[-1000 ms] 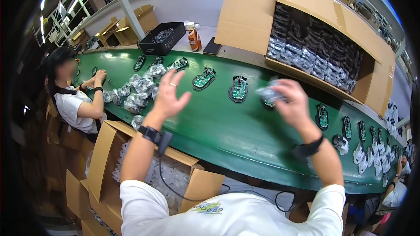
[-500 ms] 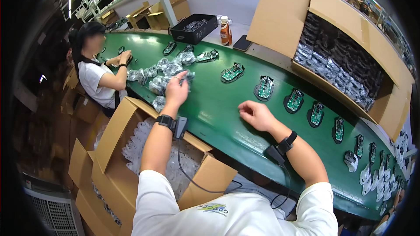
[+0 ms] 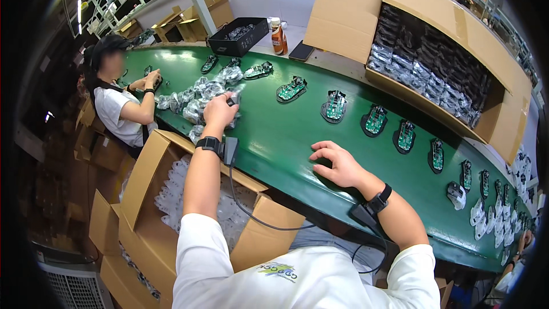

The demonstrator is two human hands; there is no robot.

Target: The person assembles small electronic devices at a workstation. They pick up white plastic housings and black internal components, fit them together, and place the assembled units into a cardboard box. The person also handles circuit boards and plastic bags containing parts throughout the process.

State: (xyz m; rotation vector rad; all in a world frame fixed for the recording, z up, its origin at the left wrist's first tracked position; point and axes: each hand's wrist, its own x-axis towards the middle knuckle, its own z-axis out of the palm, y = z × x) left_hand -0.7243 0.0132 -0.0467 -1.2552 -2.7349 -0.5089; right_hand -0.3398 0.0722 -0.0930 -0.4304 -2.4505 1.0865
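My left hand (image 3: 221,111) is closed on a plastic-bagged part (image 3: 231,102), dark under its clear wrap, at the near edge of a loose heap of bagged parts (image 3: 200,94) on the green conveyor belt (image 3: 274,149). Its fingers partly hide that part. To the right, my right hand (image 3: 337,163) hovers low over the belt, fingers apart and holding nothing. Beyond it runs a row of mouse bases with green circuit boards, among them one mouse base (image 3: 334,106) ahead of that hand and another mouse base (image 3: 291,90) farther left.
An open carton (image 3: 274,234) with white shells stands at my left front. A large carton (image 3: 343,11) of bagged parts stands at far right, a black bin (image 3: 237,44), bottle (image 3: 278,37) and phone (image 3: 301,51) behind the belt. A co-worker (image 3: 117,103) works at left; white shells (image 3: 479,217) lie right.
My right hand's fingers have spread from a loose curl. My left hand has turned and drawn slightly nearer, with the bagged part in it. The whole view has shifted a little.
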